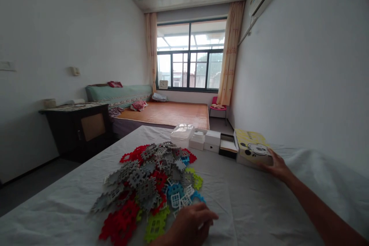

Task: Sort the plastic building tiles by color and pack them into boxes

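Note:
My right hand (275, 164) grips the near right corner of a yellow cardboard box (252, 145) with a cartoon mouse on its lid. The box stands at the right end of a row of boxes on the cloth-covered table. My left hand (191, 223) is low in front, its fingers curled together with nothing visible in them. It is beside a pile of plastic interlocking building pieces (147, 184) in grey, red, blue, green and white. Small white window-shaped pieces (181, 200) lie just beyond the left hand.
Left of the yellow box are an open black box (227, 146), white boxes (212, 141) and a clear plastic container (182, 132). Grey-white cloth covers the table (239, 207). Beyond are a bed (173, 112), a dark cabinet (77, 130) and a pink chair (217, 107).

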Available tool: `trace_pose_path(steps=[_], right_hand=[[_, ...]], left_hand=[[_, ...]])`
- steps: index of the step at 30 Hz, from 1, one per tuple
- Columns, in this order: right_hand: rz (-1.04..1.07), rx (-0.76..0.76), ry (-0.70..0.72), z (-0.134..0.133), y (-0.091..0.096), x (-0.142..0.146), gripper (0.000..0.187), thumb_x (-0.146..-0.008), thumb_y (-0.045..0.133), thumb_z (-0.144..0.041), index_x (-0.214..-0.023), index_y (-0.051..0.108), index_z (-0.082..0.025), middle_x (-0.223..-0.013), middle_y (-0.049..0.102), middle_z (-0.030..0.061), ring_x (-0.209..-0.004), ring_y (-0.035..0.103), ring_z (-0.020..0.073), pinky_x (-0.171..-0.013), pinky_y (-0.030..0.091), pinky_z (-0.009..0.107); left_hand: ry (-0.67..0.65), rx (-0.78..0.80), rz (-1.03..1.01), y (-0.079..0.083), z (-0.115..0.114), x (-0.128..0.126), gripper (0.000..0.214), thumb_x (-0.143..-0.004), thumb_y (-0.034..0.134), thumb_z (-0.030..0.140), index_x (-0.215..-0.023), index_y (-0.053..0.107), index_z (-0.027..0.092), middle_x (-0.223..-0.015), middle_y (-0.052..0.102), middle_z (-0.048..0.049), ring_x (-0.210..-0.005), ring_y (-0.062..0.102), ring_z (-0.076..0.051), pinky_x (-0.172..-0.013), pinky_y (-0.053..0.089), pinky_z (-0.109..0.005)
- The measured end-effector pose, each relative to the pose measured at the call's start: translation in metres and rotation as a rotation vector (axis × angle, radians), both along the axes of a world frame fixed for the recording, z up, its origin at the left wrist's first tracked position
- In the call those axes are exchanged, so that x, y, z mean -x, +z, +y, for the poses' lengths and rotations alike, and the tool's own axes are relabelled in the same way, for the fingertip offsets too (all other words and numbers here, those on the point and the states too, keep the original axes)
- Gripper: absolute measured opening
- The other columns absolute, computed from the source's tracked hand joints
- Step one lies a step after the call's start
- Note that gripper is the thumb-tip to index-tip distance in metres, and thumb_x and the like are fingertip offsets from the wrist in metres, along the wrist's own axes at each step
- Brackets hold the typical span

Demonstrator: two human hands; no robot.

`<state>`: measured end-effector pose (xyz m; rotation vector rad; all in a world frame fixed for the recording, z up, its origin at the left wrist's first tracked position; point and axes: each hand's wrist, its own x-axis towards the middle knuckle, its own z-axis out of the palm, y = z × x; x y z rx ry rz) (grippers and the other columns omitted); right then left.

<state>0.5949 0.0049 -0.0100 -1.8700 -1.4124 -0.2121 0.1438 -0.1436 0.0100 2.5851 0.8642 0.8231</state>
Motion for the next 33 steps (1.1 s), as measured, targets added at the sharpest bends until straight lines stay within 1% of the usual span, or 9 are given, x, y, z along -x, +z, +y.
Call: trace_pose_path(steps=[6, 9, 12, 14, 17, 20, 23, 28, 33], right_hand=[[-0.043, 0.021, 0.057, 0.019, -0.01, -0.001, 0.084, -0.063, 0.049, -0.065, -0.132, 0.04, -0.019, -0.13, 0.044, 0.0156, -0.125, 0.035, 0.0345, -0.095, 0.037, 0.045], [-0.035, 0.083, 0.069, 0.027, -0.005, -0.012, 0.084, -0.061, 0.051, -0.064, -0.132, 0.04, -0.019, -0.127, 0.047, 0.0172, -0.121, 0.039, 0.0367, -0.089, 0.04, 0.047], [-0.113, 0.088, -0.034, 0.027, 0.003, -0.006, 0.08, -0.065, 0.049, -0.059, -0.13, 0.041, -0.012, -0.125, 0.046, 0.0275, -0.122, 0.036, 0.0437, -0.085, 0.036, 0.056], [-0.209, -0.034, -0.028, 0.018, 0.01, 0.023, 0.074, -0.072, 0.043, -0.053, -0.131, 0.038, -0.008, -0.129, 0.041, 0.0311, -0.125, 0.033, 0.0432, -0.09, 0.031, 0.059], [-0.273, -0.118, 0.284, -0.017, 0.017, 0.103, 0.066, -0.078, 0.039, -0.049, -0.131, 0.038, -0.01, -0.131, 0.045, 0.0229, -0.126, 0.037, 0.0358, -0.101, 0.026, 0.053], [-0.119, 0.126, 0.618, -0.068, 0.016, 0.195, 0.065, -0.076, 0.046, -0.051, -0.133, 0.039, -0.02, -0.129, 0.051, 0.0131, -0.117, 0.049, 0.0293, -0.099, 0.036, 0.046], [0.037, 0.398, 0.905, -0.111, 0.014, 0.256, 0.071, -0.071, 0.057, -0.048, -0.136, 0.038, -0.028, -0.133, 0.049, 0.0072, -0.107, 0.056, 0.0248, -0.093, 0.045, 0.038], [0.022, 0.372, 1.018, -0.129, 0.019, 0.294, 0.072, -0.054, 0.072, -0.039, -0.124, 0.054, -0.029, -0.124, 0.058, 0.0051, -0.114, 0.05, 0.0294, -0.098, 0.04, 0.043], [0.161, 0.344, 0.963, -0.115, 0.025, 0.327, 0.052, -0.061, 0.067, -0.033, -0.113, 0.062, -0.028, -0.105, 0.066, 0.0029, -0.084, 0.063, 0.0222, -0.074, 0.052, 0.034]], left_hand=[[-0.093, -0.29, 0.055, -0.036, 0.011, 0.003, 0.026, -0.075, 0.056, 0.018, -0.095, 0.064, 0.032, -0.08, 0.069, 0.0047, -0.067, 0.062, -0.009, -0.052, 0.042, -0.013], [-0.067, -0.287, 0.098, -0.037, 0.009, 0.006, 0.027, -0.075, 0.057, 0.019, -0.098, 0.063, 0.033, -0.081, 0.069, 0.0056, -0.068, 0.062, -0.008, -0.052, 0.041, -0.013], [-0.066, -0.252, 0.164, -0.03, 0.003, 0.009, 0.029, -0.075, 0.057, 0.022, -0.102, 0.062, 0.033, -0.086, 0.069, 0.0054, -0.072, 0.062, -0.009, -0.055, 0.043, -0.014], [-0.056, -0.23, 0.19, -0.023, -0.002, 0.011, 0.03, -0.076, 0.056, 0.024, -0.104, 0.061, 0.034, -0.09, 0.068, 0.0055, -0.076, 0.062, -0.01, -0.059, 0.044, -0.016], [-0.022, -0.208, 0.216, -0.012, -0.01, 0.011, 0.031, -0.077, 0.054, 0.025, -0.107, 0.059, 0.034, -0.097, 0.067, 0.0049, -0.08, 0.061, -0.011, -0.064, 0.045, -0.018], [-0.024, -0.212, 0.237, 0.001, -0.018, 0.012, 0.03, -0.079, 0.052, 0.026, -0.107, 0.06, 0.032, -0.101, 0.067, 0.0023, -0.084, 0.06, -0.012, -0.068, 0.045, -0.019], [-0.029, -0.251, 0.269, 0.016, -0.027, 0.02, 0.028, -0.083, 0.047, 0.026, -0.107, 0.061, 0.03, -0.103, 0.067, -0.0002, -0.086, 0.06, -0.014, -0.07, 0.045, -0.021], [0.03, -0.273, 0.284, 0.035, -0.044, 0.066, 0.024, -0.084, 0.048, 0.03, -0.102, 0.063, 0.027, -0.101, 0.065, -0.0012, -0.099, 0.055, -0.018, -0.083, 0.042, -0.027], [0.177, -0.26, 0.357, 0.04, -0.051, 0.127, 0.025, -0.075, 0.064, 0.041, -0.096, 0.064, 0.028, -0.117, 0.058, -0.0018, -0.123, 0.038, -0.024, -0.104, 0.023, -0.04]])
